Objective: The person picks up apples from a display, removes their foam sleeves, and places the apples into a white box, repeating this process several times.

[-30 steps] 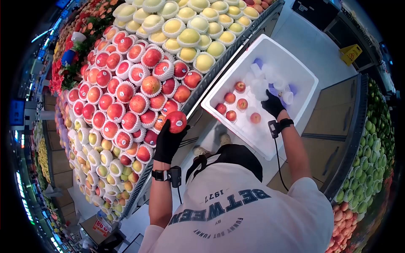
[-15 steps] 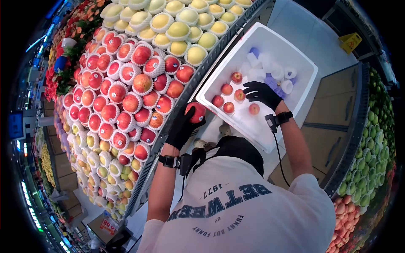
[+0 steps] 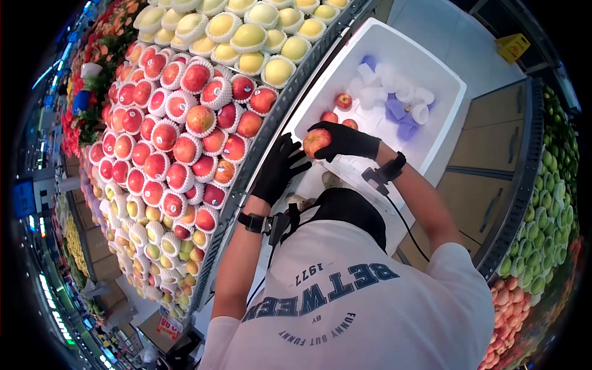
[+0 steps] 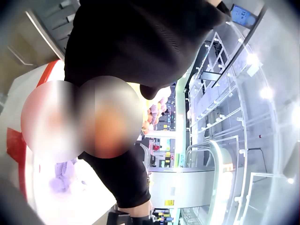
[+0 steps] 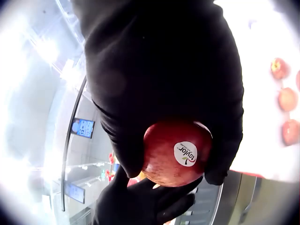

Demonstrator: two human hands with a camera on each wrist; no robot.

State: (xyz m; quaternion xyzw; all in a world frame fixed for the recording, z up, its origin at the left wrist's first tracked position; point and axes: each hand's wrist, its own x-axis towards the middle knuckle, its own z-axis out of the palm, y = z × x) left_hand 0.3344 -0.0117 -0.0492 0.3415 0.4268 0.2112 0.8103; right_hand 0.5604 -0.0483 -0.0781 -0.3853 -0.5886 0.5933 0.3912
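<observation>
A red, streaked apple sits in the grip of my black-gloved right hand, over the near left corner of a white box. The right wrist view shows thumb and fingers around the apple, its "taylor" sticker facing the camera. My gloved left hand is just left of the apple, fingers spread, beside the display edge; in the right wrist view this hand lies behind the fruit. Blurred patches hide part of the left wrist view. Loose apples lie inside the box, some behind my right hand.
White foam nets and purple ones lie in the far part of the box. Left of me, netted red apples and yellow fruit fill a sloping display. Green fruit stands at right, near drawers.
My right hand has moved left out of the box toward my left hand. The apple that my left hand held is now in my right, and the left fingers have spread.
</observation>
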